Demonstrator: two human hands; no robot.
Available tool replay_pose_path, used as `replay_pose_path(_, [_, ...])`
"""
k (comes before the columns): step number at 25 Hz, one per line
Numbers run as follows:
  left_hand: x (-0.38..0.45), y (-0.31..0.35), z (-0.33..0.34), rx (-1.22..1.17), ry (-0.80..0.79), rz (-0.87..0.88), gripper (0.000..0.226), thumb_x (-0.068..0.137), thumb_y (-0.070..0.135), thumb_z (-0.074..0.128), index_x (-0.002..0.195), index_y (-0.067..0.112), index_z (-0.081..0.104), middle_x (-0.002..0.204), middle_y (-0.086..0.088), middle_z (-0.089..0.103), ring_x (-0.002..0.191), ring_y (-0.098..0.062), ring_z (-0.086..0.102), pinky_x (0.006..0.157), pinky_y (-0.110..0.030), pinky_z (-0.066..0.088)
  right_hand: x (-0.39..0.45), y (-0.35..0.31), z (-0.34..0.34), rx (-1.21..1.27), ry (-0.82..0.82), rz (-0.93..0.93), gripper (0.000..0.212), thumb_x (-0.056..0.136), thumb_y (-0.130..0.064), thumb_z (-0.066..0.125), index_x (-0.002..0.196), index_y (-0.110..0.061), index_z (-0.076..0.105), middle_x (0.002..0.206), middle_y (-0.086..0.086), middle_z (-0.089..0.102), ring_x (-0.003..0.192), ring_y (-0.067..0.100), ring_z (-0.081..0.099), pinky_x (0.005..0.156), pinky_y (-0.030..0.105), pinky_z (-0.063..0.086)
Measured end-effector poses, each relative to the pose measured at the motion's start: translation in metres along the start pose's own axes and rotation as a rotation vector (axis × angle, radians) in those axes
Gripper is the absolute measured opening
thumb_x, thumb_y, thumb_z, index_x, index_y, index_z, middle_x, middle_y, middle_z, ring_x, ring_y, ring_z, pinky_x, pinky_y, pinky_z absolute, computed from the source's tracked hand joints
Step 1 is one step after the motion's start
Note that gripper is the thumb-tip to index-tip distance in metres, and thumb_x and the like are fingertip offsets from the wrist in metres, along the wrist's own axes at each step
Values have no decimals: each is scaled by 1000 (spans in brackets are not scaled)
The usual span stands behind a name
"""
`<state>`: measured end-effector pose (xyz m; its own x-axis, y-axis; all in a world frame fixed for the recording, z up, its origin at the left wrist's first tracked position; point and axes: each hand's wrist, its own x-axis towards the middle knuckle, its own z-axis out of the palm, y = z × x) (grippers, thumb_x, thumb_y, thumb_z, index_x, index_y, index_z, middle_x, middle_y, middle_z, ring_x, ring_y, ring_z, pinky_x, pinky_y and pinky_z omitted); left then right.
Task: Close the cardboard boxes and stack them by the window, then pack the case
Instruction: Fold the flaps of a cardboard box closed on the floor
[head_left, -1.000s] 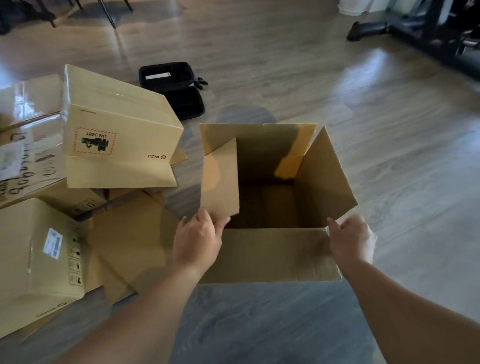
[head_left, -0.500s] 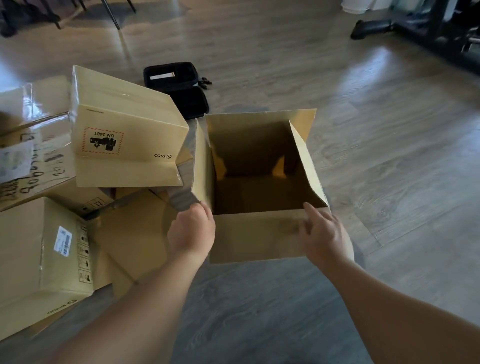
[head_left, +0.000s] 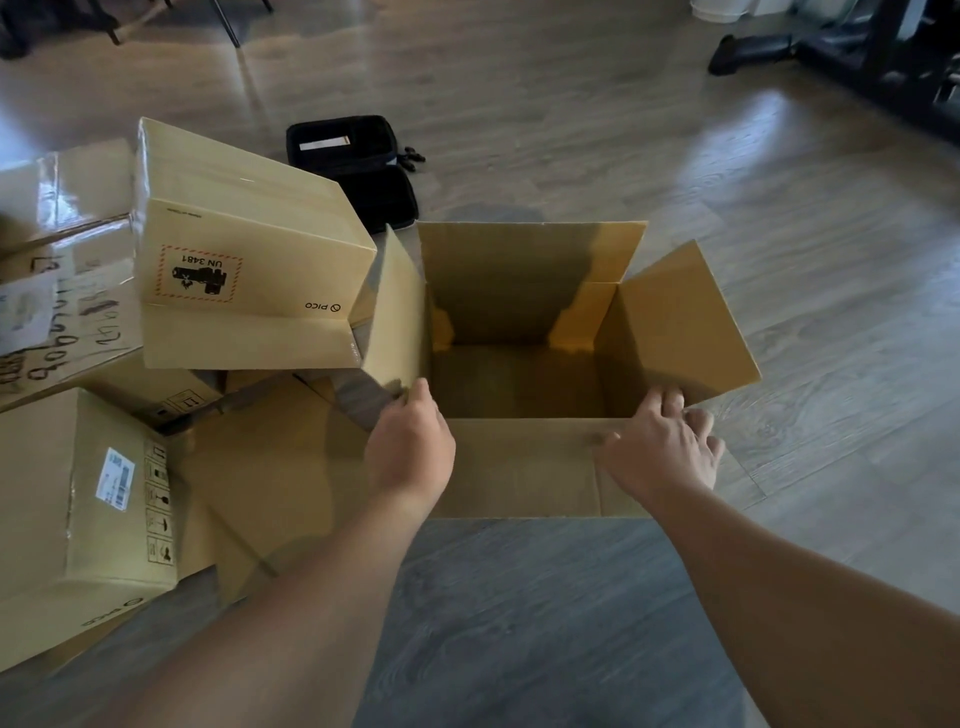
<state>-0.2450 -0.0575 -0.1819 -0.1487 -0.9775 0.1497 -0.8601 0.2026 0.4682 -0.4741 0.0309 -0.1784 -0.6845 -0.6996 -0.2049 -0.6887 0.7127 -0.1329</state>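
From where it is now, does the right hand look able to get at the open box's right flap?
Probably yes. The right hand rests at the open box's near right corner, and the right flap stands just beyond it, with nothing between them.

Both bare forearms reach forward, left hand (head_left: 410, 447) with fingers curled, right hand (head_left: 662, 449) spread, fingers loosely bent.

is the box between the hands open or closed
Open: the cardboard box has all four flaps standing up or splayed outward, and its bare bottom shows.
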Motion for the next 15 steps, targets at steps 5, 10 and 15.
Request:
replay_pose_path(5, [7,-13,0,499,-85,194,48,101,31,48,139,3,52,154,-17,41,139,-32,36,109,-44,37,0,3,12,-135,-64,-8,75,95,-60,30,158,-21,21,169,4,4,152,37,-5,116,57,10])
replay_pose_path(10, [14,-21,4,594,-242,91,64,99,51,39,142,3,50,156,-18,37,144,-35,30,116,-53,22,9,11,16,-111,-97,-81,69,96,-61,30,157,-29,21,167,13,9,154,33,5,120,56,14])
replay_pose_path(15, [15,-29,15,164,-456,-20,72,105,44,40,155,-1,18,163,-21,17,151,-34,18,116,-43,33,18,24,19,-63,-86,-88,72,96,-65,35,157,-28,22,166,6,16,151,31,19,117,59,25])
